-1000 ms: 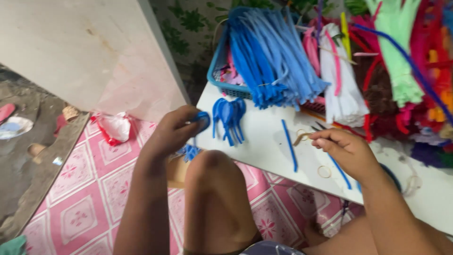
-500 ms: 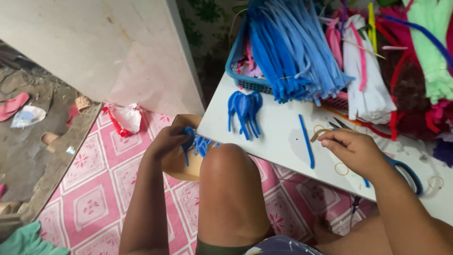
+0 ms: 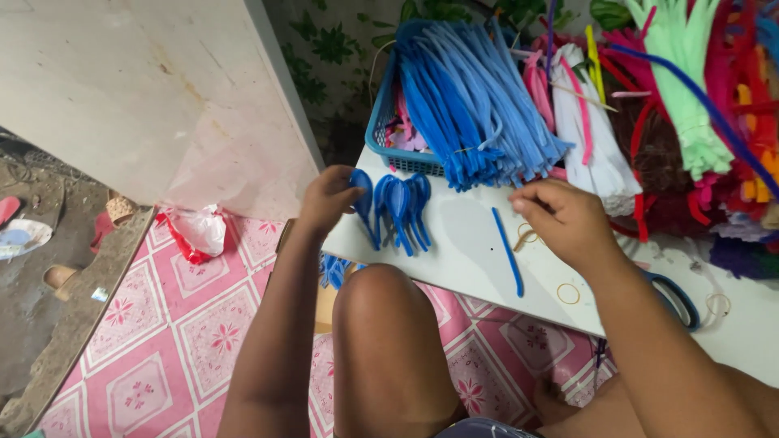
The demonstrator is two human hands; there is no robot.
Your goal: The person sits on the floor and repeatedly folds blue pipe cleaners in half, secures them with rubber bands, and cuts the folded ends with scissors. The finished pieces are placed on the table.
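My left hand (image 3: 326, 197) rests at the left edge of the white board (image 3: 462, 251), its fingers pinching a blue looped pipe-cleaner piece (image 3: 362, 191) beside a small bunch of similar blue loops (image 3: 402, 207). My right hand (image 3: 564, 221) hovers over the board with fingers curled, next to a straight blue pipe cleaner (image 3: 508, 251) and a rubber band (image 3: 526, 235). Whether the right hand holds anything is hidden by the fingers. A thick bundle of blue pipe cleaners (image 3: 471, 89) spills from a blue basket (image 3: 381, 130).
Piles of white, pink, green and red pipe cleaners (image 3: 673, 105) fill the back right. Scissors with blue handles (image 3: 677, 296) and loose rubber bands (image 3: 568, 294) lie on the board. My knee (image 3: 381, 324) is below it, over a pink tiled floor (image 3: 162, 349). More blue pieces (image 3: 333, 270) sit under the board's edge.
My left hand rose from below the board's edge up to the bunch of blue loops, carrying a blue loop. My right hand shifted slightly left over the board.
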